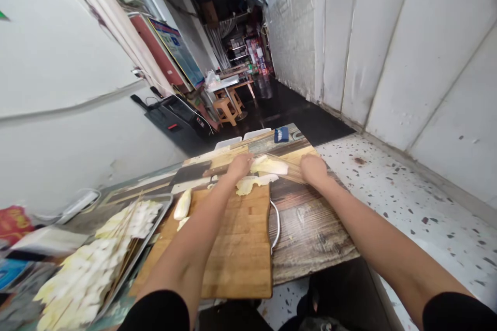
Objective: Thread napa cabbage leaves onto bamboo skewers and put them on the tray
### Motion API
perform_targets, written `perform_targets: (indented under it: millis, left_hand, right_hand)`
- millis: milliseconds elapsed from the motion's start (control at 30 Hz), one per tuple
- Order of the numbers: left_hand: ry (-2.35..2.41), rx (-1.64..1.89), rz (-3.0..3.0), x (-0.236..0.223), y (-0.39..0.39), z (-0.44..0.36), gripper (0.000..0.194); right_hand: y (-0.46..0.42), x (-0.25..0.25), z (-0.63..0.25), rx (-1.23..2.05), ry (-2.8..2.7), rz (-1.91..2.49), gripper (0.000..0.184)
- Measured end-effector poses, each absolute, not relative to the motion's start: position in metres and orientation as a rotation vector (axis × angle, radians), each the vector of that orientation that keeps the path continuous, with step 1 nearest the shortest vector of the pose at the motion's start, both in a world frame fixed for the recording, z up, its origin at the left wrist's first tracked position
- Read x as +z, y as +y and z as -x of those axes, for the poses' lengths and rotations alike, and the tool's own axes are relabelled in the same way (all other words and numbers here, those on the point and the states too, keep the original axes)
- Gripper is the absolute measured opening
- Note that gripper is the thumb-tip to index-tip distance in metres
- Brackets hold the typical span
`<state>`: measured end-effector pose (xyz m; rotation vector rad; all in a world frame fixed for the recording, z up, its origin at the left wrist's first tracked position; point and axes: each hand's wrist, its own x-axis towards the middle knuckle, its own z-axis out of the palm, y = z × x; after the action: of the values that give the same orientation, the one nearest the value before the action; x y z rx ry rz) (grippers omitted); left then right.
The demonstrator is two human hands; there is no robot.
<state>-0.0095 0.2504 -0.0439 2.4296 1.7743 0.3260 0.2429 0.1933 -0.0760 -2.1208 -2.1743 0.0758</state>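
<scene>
My left hand [239, 165] is closed on a pale piece of cabbage [269, 166] at the far end of a wooden cutting board [233, 248]. My right hand [312, 168] is closed round a bundle of thin bamboo skewers [289, 170] whose tips reach into that cabbage piece. More cabbage pieces [248, 184] lie on the board just below the hands. A cleaver [194, 173] lies beyond the board, to the left of my left hand.
A metal tray [165, 204] at the left holds several skewered cabbage pieces [97, 264]. The wood-grain table [310, 227] ends at the right over speckled floor [407, 201]. A blue pack [281, 135] lies at the far table edge. Stools and tables stand down the corridor.
</scene>
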Motion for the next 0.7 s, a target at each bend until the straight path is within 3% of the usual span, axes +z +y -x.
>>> perform_targets:
  millis: [167, 333, 500, 700]
  left_hand:
    - [1.664, 0.185, -2.382, -0.046, 0.262, 0.002, 0.029]
    - [1.659, 0.272, -2.311, -0.043, 0.258, 0.002, 0.028]
    - [1.695, 0.544, -2.179, -0.025, 0.245, 0.009, 0.019]
    - [1.752, 1.03, -1.817, 0.002, 0.194, 0.031, 0.038]
  right_hand:
    - [0.19, -0.071, -0.241, 0.037, -2.085, 2.105, 0.031]
    - [0.187, -0.066, -0.239, 0.04, -2.024, 2.055, 0.029]
    - [0.187, -0.068, -0.24, 0.065, -1.941, 2.022, 0.028]
    - [0.185, -0.071, -0.243, 0.081, -2.019, 1.758, 0.03]
